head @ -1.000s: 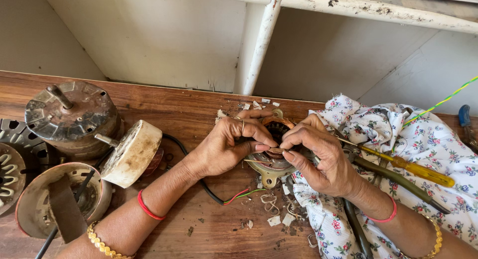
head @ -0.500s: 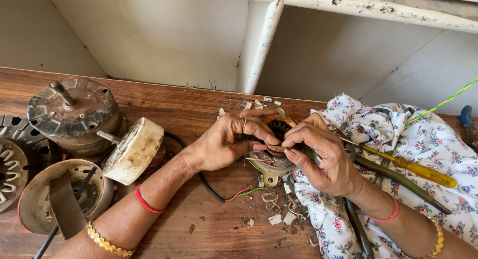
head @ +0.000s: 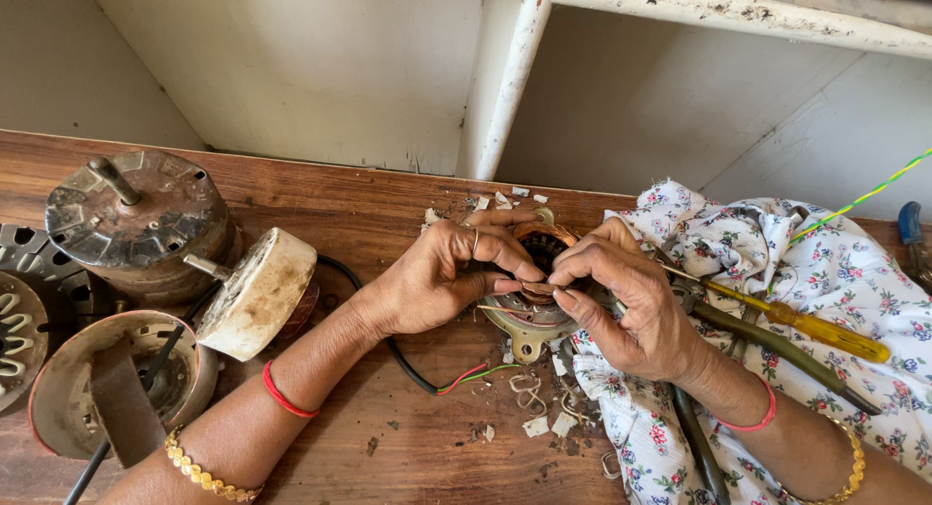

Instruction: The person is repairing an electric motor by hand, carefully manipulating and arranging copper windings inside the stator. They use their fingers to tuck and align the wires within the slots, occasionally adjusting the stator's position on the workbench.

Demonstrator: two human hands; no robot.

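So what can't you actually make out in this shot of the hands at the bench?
- The copper-wound motor part, head view: mostly hidden by the left hand and right hand.
- What the fingertips pinch: too small to tell.
- Grey finned part: cut off by the left edge.
- Blue-handled tool: cut off by the right edge.
- Dark tool handles: partly under the floral cloth.
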